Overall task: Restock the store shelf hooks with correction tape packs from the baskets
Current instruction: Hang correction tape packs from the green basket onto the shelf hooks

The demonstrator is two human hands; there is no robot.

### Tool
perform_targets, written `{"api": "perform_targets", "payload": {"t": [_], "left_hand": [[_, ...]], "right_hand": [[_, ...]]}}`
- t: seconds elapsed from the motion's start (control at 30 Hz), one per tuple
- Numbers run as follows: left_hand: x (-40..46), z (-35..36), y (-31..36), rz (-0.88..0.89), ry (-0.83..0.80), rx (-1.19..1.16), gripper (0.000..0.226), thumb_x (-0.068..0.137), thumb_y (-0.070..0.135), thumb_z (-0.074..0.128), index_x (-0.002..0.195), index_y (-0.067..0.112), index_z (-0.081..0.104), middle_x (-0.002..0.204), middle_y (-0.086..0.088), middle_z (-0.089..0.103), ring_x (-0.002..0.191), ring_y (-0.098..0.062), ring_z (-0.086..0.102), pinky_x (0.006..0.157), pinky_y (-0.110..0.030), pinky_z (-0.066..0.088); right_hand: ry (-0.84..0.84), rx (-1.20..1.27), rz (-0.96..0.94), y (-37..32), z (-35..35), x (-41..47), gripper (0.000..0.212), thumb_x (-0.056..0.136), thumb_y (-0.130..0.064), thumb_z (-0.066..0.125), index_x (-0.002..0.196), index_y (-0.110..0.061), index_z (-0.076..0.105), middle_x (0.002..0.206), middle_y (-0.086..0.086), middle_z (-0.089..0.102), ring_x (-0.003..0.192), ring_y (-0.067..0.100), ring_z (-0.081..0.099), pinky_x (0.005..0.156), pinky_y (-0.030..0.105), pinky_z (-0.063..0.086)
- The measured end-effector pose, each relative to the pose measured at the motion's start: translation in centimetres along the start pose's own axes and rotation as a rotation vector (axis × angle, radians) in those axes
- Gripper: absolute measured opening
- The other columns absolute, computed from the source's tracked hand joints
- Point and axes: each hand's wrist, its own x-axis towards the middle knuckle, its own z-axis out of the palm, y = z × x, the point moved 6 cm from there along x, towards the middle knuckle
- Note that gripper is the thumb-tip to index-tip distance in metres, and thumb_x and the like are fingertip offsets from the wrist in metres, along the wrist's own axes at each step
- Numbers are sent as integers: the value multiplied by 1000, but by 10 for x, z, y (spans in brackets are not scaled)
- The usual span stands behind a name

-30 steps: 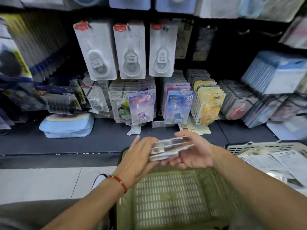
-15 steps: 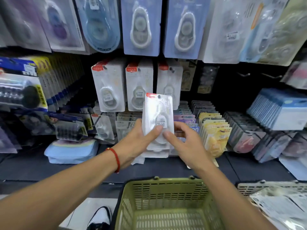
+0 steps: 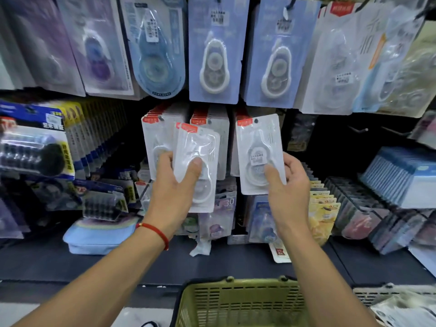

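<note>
Correction tape packs: your left hand [image 3: 173,185] grips a small stack [image 3: 197,166] | your right hand [image 3: 286,185] pinches one pack [image 3: 258,147] | both raised before the hanging rows [image 3: 210,119] | green basket [image 3: 236,303] below

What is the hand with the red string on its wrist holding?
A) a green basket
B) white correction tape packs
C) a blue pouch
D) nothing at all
B: the left hand, the one with the red string bracelet, grips a small stack of white correction tape packs in front of the shelf hooks, thumb pressed on the front pack.
</note>
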Motion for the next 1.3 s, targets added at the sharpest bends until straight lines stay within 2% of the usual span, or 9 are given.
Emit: {"api": "perform_targets", "payload": {"t": [0.23, 0.4, 0.5, 0.6, 0.83, 0.93, 1.03, 1.13, 1.3], "left_hand": [[-1, -5, 8, 49, 39, 24, 16, 100, 40, 64, 104, 40, 49, 94, 44, 63, 88, 16, 63, 69, -2, 45], [-2, -2, 13, 50, 78, 30, 17, 99, 47, 63, 104, 42, 48, 93, 44, 62, 90, 14, 62, 75, -13, 48], [-3, 0, 13, 57, 86, 42, 24, 98, 50, 63, 112, 36, 49, 94, 44, 61, 91, 16, 61, 77, -18, 45], [-4, 3, 14, 53, 99, 54, 33, 98, 52, 63, 120, 31, 49, 97, 29, 65, 94, 10, 62, 80, -20, 47], [-7, 17, 14, 54, 39, 16, 22, 98, 43, 66, 111, 34, 51, 104, 16, 68, 91, 10, 65, 72, -6, 47], [-8, 26, 9, 22, -10, 6, 26, 94, 45, 70, 111, 36, 51, 105, 15, 69, 91, 8, 67, 74, -8, 50], [-9, 38, 3, -28, -55, -26, 37, 86, 48, 76, 110, 36, 50, 105, 15, 70, 92, 5, 69, 74, -12, 53], [-11, 51, -1, -79, -78, -133, 54, 73, 51, 81, 113, 30, 51, 107, 12, 71, 93, 3, 71, 74, -13, 55], [-8, 58, -1, -100, -49, -201, 52, 77, 52, 81, 115, 29, 54, 104, 19, 75, 93, 6, 71, 73, -9, 53]], "right_hand": [[51, 43, 10, 1, -6, -7, 36, 93, -26, 67, 129, -24, 67, 113, -7, 78, 103, 10, 74, 85, 33, 61], [19, -137, -31, -3, -3, 2, 34, 101, -28, 65, 135, -27, 66, 117, -14, 76, 108, 4, 71, 90, 29, 59], [-60, -538, 22, 16, 0, 4, 60, 104, -45, 58, 157, -20, 43, 152, 0, 54, 138, 18, 52, 115, 39, 43], [-39, -728, -294, 14, 7, -8, 47, 103, -23, 61, 148, -13, 52, 147, 7, 52, 134, 25, 50, 110, 44, 44], [-447, -967, -401, 43, 37, -1, 61, 98, -15, 64, 156, -18, 46, 170, -2, 25, 153, 24, 28, 120, 43, 35], [-303, -745, -388, 30, 31, -5, 41, 100, -15, 63, 141, -14, 63, 155, 0, 47, 143, 22, 44, 116, 40, 40], [-220, -336, -201, 14, 26, -12, 23, 101, -38, 58, 113, -26, 74, 112, -14, 69, 102, 4, 66, 86, 18, 51], [-264, -140, -104, 3, 28, -15, 16, 102, -39, 63, 91, -32, 73, 80, -17, 72, 70, -1, 63, 62, 10, 45], [-113, -17, -60, -4, 13, -2, 11, 104, -23, 63, 98, -22, 72, 89, -6, 77, 82, 10, 73, 70, 25, 57]]}}
